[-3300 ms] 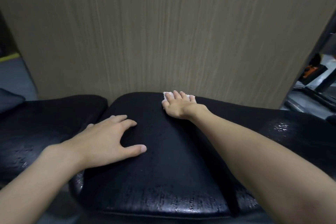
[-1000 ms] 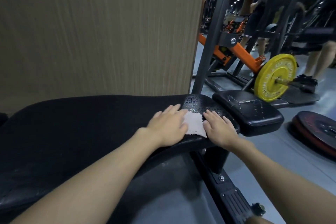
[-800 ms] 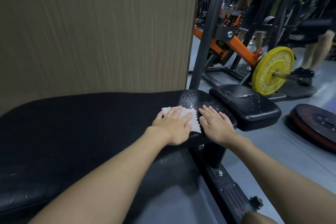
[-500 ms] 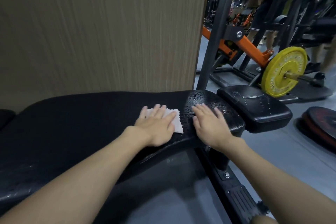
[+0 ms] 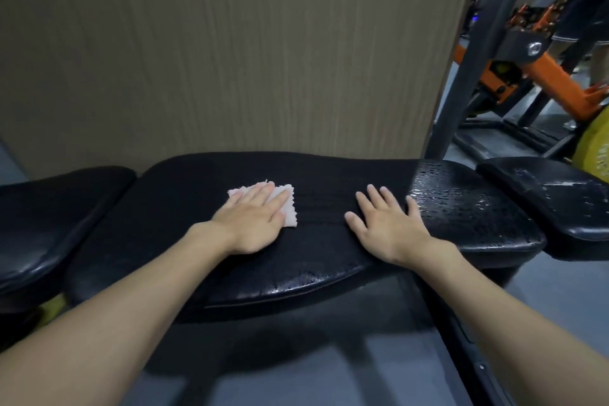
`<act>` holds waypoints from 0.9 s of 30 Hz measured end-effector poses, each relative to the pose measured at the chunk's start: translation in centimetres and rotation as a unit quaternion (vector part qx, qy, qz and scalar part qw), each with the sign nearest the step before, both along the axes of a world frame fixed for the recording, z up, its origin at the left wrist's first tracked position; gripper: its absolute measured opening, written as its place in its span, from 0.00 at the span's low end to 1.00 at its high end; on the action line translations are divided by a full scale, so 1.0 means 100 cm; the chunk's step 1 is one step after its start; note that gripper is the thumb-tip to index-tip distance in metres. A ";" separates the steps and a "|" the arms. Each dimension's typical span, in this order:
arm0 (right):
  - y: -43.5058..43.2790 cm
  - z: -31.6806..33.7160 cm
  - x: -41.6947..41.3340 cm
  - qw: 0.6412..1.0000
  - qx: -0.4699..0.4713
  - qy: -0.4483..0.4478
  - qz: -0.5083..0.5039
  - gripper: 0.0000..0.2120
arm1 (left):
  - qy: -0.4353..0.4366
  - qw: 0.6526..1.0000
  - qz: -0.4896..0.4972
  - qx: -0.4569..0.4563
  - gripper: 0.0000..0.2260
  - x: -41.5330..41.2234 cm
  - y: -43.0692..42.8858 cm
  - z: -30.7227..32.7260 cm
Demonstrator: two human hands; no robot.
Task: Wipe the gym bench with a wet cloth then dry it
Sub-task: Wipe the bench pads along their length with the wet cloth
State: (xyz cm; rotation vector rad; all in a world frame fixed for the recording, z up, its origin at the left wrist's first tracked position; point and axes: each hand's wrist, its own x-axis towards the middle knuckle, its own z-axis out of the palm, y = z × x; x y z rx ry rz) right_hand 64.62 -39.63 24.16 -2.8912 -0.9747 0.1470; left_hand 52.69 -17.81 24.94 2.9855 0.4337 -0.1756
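The black padded gym bench [image 5: 323, 260] runs left to right in front of me. A small white cloth [image 5: 290, 209] lies on its middle, and my left hand [image 5: 253, 221] presses flat on it with fingers stretched out, covering most of it. My right hand [image 5: 385, 227] rests flat on the bare pad to the right of the cloth, fingers spread, holding nothing. Water beads [image 5: 461, 204] cover the bench's right end and front edge; the strip between my hands looks matte.
A wood-grain wall panel [image 5: 230, 59] stands right behind the bench. Separate black pads sit at the left [image 5: 49, 208] and right [image 5: 543, 201]. A dark steel post [image 5: 461, 76], an orange machine [image 5: 543, 76] and a yellow weight plate [image 5: 598, 155] stand at the right.
My left hand has slid the cloth leftward from the wet right end to the middle of the bench. My right hand has stayed on the pad, now well apart from the cloth.
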 end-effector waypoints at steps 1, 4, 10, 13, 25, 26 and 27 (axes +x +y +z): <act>0.003 0.000 0.000 1.000 -0.009 0.001 -0.007 0.32 | 0.001 1.000 0.014 0.002 0.24 -0.010 0.010 0.000; 0.016 0.000 -0.006 1.000 -0.024 0.013 -0.003 0.32 | 0.001 0.998 0.061 0.007 0.24 -0.043 0.039 0.000; 0.031 -0.001 -0.014 1.000 -0.022 0.008 0.021 0.32 | -0.004 0.988 0.157 0.001 0.24 -0.107 0.080 -0.001; 0.030 -0.001 -0.016 1.000 -0.013 0.005 0.023 0.32 | -0.008 0.981 0.192 0.018 0.24 -0.133 0.096 -0.006; -0.012 0.001 -0.003 0.988 0.146 -0.024 0.045 0.20 | -0.014 0.990 0.137 0.019 0.24 -0.119 0.005 -0.005; -0.020 0.001 0.002 0.988 0.150 -0.031 0.029 0.20 | -0.011 0.993 0.120 0.016 0.24 -0.110 -0.007 -0.004; -0.030 0.002 0.008 0.988 0.149 -0.037 0.010 0.21 | -0.009 0.995 0.103 0.014 0.24 -0.101 -0.019 -0.004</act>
